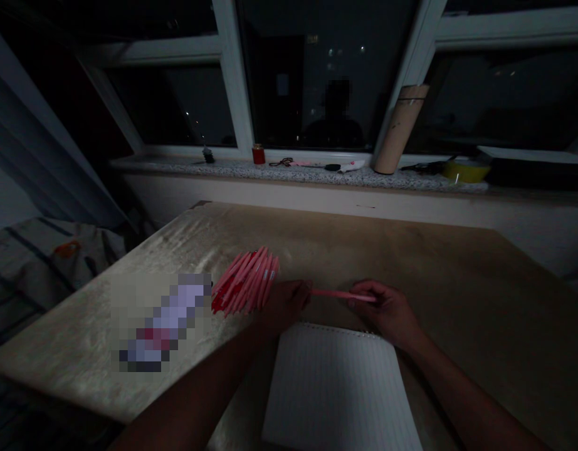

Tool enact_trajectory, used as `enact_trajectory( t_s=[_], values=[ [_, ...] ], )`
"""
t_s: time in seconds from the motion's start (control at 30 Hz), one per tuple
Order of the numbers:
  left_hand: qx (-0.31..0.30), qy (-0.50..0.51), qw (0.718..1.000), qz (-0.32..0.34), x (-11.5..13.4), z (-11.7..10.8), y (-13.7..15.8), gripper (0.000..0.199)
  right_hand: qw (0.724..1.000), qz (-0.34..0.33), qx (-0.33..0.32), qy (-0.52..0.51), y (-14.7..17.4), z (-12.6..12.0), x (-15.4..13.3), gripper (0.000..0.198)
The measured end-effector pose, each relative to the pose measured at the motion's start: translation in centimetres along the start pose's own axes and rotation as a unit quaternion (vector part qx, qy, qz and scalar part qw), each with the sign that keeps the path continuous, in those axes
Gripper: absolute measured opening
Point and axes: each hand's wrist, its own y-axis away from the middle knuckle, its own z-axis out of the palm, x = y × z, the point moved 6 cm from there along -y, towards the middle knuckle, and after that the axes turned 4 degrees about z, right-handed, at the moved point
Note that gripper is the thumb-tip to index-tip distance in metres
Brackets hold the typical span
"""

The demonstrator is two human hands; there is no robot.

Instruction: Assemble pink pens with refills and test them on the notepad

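Observation:
A slim pink pen (333, 293) lies level between my two hands, above the top edge of a notebook. My right hand (390, 308) pinches its right end between thumb and fingers. At the other end, the closed fingers of my left hand (289, 300) grip the pen; the tip there is hidden in shadow. Just left of that hand is a heap of several pink pens (246, 279), with some red showing among them. Below both hands, the spiral-bound notebook (338, 382) lies open to a lined page.
A pixelated pale oblong thing (171, 319) lies on the cloth-covered table (458, 269) at left. Behind, the stone windowsill (176, 166) carries a red jar (258, 155), a tall tan cylinder (402, 130) and a yellow tape roll (465, 171). The room is dim.

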Motion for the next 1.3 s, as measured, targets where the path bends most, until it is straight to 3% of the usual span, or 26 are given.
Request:
enact_trajectory(
  t_s=[0.5, 0.7, 1.1, 1.3],
  values=[
    [0.029, 0.017, 0.999, 0.006, -0.1, -0.7, -0.1, 0.046, 0.997, -0.038, -0.009, 0.068, 0.1, -0.3, -1.4, 0.017],
    [0.036, 0.003, 0.999, -0.003, -0.3, -1.1, -0.1, 0.044, 0.987, -0.091, -0.008, 0.134, -0.1, -0.8, -1.7, 0.016],
    [0.044, -0.007, 0.999, 0.008, -0.6, -1.0, 0.0, 0.043, 0.966, -0.1, 0.021, 0.238, -0.3, -1.8, -1.1, 0.015],
    [0.033, -0.029, 0.999, 0.004, -0.3, -0.9, 0.1, 0.041, 0.952, -0.105, 0.003, 0.287, 0.0, -1.2, -1.5, 0.012]
  ],
)
